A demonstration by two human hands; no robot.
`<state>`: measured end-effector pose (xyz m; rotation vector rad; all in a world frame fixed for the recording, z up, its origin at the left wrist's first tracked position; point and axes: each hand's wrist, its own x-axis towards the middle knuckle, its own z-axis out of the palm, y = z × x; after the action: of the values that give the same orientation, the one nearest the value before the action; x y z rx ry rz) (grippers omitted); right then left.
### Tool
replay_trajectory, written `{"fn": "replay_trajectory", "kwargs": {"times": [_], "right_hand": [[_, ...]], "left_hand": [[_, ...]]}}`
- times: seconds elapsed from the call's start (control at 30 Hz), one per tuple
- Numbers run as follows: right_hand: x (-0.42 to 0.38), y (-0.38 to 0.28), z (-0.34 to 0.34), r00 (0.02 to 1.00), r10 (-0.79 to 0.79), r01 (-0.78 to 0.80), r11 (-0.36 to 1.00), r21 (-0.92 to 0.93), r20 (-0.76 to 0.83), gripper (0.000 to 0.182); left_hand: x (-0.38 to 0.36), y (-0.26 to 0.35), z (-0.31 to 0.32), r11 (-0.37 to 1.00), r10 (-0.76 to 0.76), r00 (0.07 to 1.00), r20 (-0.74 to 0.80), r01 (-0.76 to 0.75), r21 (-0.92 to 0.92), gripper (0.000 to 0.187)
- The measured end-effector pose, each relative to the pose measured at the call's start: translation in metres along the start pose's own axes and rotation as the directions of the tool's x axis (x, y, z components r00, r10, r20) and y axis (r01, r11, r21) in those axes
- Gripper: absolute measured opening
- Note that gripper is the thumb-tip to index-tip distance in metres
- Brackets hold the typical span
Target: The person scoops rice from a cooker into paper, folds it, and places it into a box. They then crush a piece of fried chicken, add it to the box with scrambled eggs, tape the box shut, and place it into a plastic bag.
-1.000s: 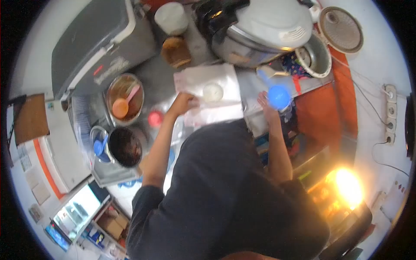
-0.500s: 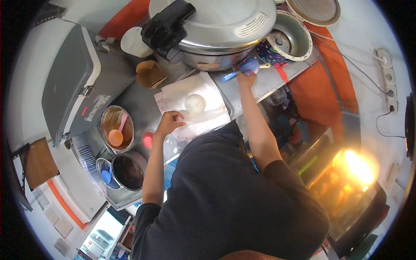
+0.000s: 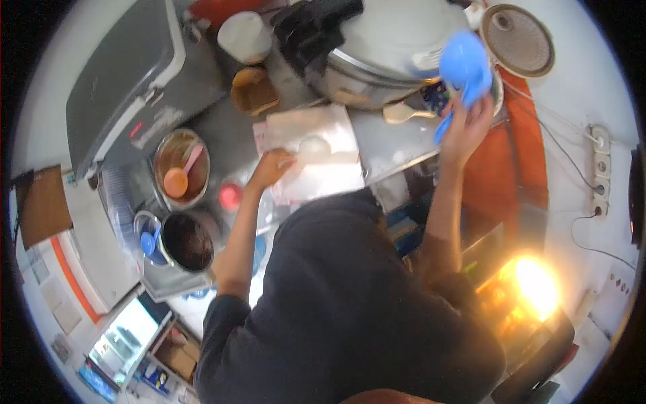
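Observation:
In the head view my right hand is closed round the handle of a blue ladle. The ladle's round bowl is raised in front of the big metal pot and is blurred. My left hand pinches the near left edge of a sheet of wrapping paper on the metal counter. A pale round mound, possibly rice, lies on the paper near my left fingers. To the right of the paper a cream-coloured flat spoon rests on the counter, below the pot.
A large lidded pot stands at the back, with a round lid against the wall. At left are a bowl with a pink-handled orange ladle, a dark-filled pot and a grey cool box. A brown paper box sits behind.
My right hand has lifted the blue ladle from beside the pot, up and to the right. The cream spoon now shows on the counter. My left hand stays at the paper's edge; the view has shifted.

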<state>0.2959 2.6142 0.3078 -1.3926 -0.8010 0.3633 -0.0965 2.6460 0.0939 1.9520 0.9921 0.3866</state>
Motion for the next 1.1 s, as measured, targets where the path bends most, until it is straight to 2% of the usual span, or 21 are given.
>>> {"fn": "replay_trajectory", "kwargs": {"times": [0.03,0.07,0.13,0.2,0.27,0.37,0.4,0.43,0.47,0.5,0.53,0.57,0.63,0.7,0.77,0.83,0.87,0.93,0.97,1.03,1.1], "right_hand": [[0.020,-0.016,0.010,0.990,-0.031,0.043,0.996,-0.083,0.141,0.040],[0.040,-0.015,0.021,0.959,-0.159,0.220,0.939,-0.264,0.235,0.039],[0.064,-0.033,0.047,0.851,-0.252,0.490,0.698,-0.523,0.461,0.040],[0.073,-0.033,0.070,0.852,-0.221,0.484,0.681,-0.550,0.475,0.041],[0.062,-0.034,0.084,0.852,-0.189,0.480,0.656,-0.583,0.488,0.044],[-0.003,-0.039,0.089,0.727,-0.590,0.686,0.609,-0.398,0.351,0.026],[-0.041,-0.018,0.089,0.790,-0.452,0.596,0.727,-0.341,0.414,0.020],[-0.073,0.005,0.084,0.697,-0.335,0.565,0.801,-0.198,0.634,0.024],[-0.109,0.034,0.084,0.615,-0.141,0.484,0.844,-0.230,0.776,0.029],[-0.134,0.053,0.088,0.516,-0.062,0.574,0.765,-0.291,0.854,0.035],[-0.155,0.098,0.082,0.476,0.059,0.597,0.712,-0.371,0.878,0.038],[-0.165,0.135,0.073,0.479,0.063,0.592,0.714,-0.375,0.876,0.038],[-0.160,0.186,0.061,0.384,0.260,0.494,0.753,-0.435,0.886,0.031],[-0.138,0.186,0.063,0.352,0.410,0.078,0.883,-0.462,0.842,0.025],[-0.127,0.191,0.068,0.451,0.367,0.090,0.888,-0.451,0.813,0.023],[-0.125,0.217,0.072,0.588,0.270,0.200,0.864,-0.461,0.762,0.022],[-0.129,0.224,0.071,0.590,0.272,0.197,0.864,-0.462,0.760,0.022],[-0.139,0.219,0.082,0.723,0.348,0.152,0.762,-0.630,0.596,0.025],[-0.148,0.216,0.086,0.721,0.348,0.153,0.763,-0.628,0.599,0.025],[-0.174,0.202,0.089,0.658,0.275,0.561,0.442,-0.700,0.701,0.030],[-0.210,0.188,0.081,0.492,0.033,0.615,0.694,-0.374,0.870,0.034]], "left_hand": [[0.005,0.006,-0.003,1.000,0.005,1.000,-0.003,-0.005,0.022,0.024],[0.008,0.000,0.002,1.000,0.000,0.999,-0.051,-0.001,-0.022,0.024],[0.013,-0.012,0.010,0.998,-0.018,0.993,-0.112,0.012,-0.059,0.023],[0.018,-0.018,0.018,0.992,-0.056,0.953,-0.299,0.020,-0.125,0.023],[0.019,-0.024,0.030,0.979,-0.127,0.927,-0.354,0.060,-0.196,0.021],[0.019,-0.023,0.034,0.930,-0.221,0.900,-0.375,0.079,-0.360,0.015],[0.018,-0.024,0.038,0.936,-0.236,0.886,-0.398,0.097,-0.339,0.014],[0.018,-0.025,0.041,0.941,-0.249,0.874,-0.418,0.116,-0.319,0.013],[0.019,-0.024,0.041,0.940,-0.250,0.874,-0.417,0.116,-0.320,0.013],[0.019,-0.022,0.042,0.947,-0.243,0.867,-0.434,0.117,-0.298,0.013],[0.017,-0.021,0.041,0.954,-0.236,0.863,-0.448,0.118,-0.274,0.012],[0.014,-0.019,0.040,0.954,-0.237,0.865,-0.442,0.122,-0.273,0.012],[0.013,-0.017,0.034,0.957,-0.275,0.870,-0.408,0.207,-0.203,0.014],[0.014,-0.031,0.037,0.982,-0.179,0.866,-0.466,0.128,-0.140,0.014],[0.012,-0.032,0.038,0.996,-0.076,0.856,-0.511,0.046,-0.071,0.016],[0.013,-0.023,0.035,0.954,-0.297,0.860,-0.414,0.285,-0.090,0.020],[0.014,-0.024,0.039,0.954,-0.296,0.862,-0.412,0.285,-0.088,0.020],[0.016,-0.028,0.045,0.968,-0.170,0.875,-0.454,0.235,0.089,0.022],[0.014,-0.030,0.048,0.967,-0.173,0.873,-0.456,0.238,0.089,0.022],[0.011,-0.019,0.048,0.905,-0.312,0.857,-0.409,0.400,0.147,0.022],[0.005,-0.018,0.047,0.886,-0.351,0.860,-0.369,0.433,0.167,0.024]]}}
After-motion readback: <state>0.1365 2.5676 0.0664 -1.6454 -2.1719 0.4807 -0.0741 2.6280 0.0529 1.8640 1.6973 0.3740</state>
